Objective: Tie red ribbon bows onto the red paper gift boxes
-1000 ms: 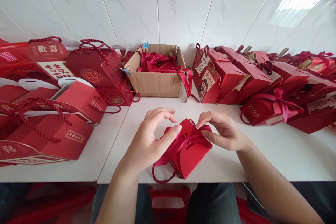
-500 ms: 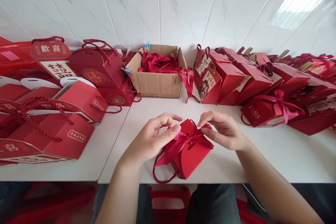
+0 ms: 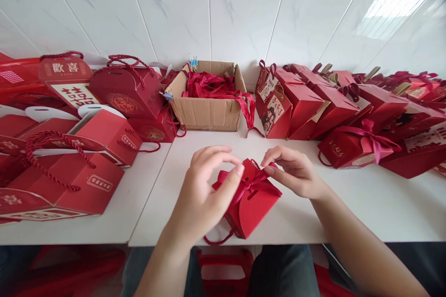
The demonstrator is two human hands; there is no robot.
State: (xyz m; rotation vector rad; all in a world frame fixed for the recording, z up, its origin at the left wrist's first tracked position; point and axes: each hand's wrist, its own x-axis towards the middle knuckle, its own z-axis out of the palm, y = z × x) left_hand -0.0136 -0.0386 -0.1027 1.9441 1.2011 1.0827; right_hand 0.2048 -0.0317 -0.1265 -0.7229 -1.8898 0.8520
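A small red gift box (image 3: 253, 211) rests at an angle near the table's front edge. Across its top a dark pink ribbon (image 3: 249, 185) is tied in a bow, and a twisted cord handle (image 3: 219, 242) loops out at the lower left. My right hand (image 3: 291, 170) pinches the right part of the ribbon between thumb and fingertips. Over the box's left side hovers my left hand (image 3: 205, 190), thumb and fingers apart with nothing between them. It hides part of the ribbon and of the cord.
Behind the box stands a cardboard carton (image 3: 207, 113) full of ribbons, some hanging over its right side. Red boxes with cord handles (image 3: 73, 181) crowd the left. More red boxes (image 3: 301, 102) line the right, with a bow-tied box (image 3: 351, 148) in front. A tiled wall (image 3: 237, 14) rises behind.
My left hand has shifted slightly right and over the box, its fingers raised, and covers more of the bow's left side. My right hand still pinches the ribbon.
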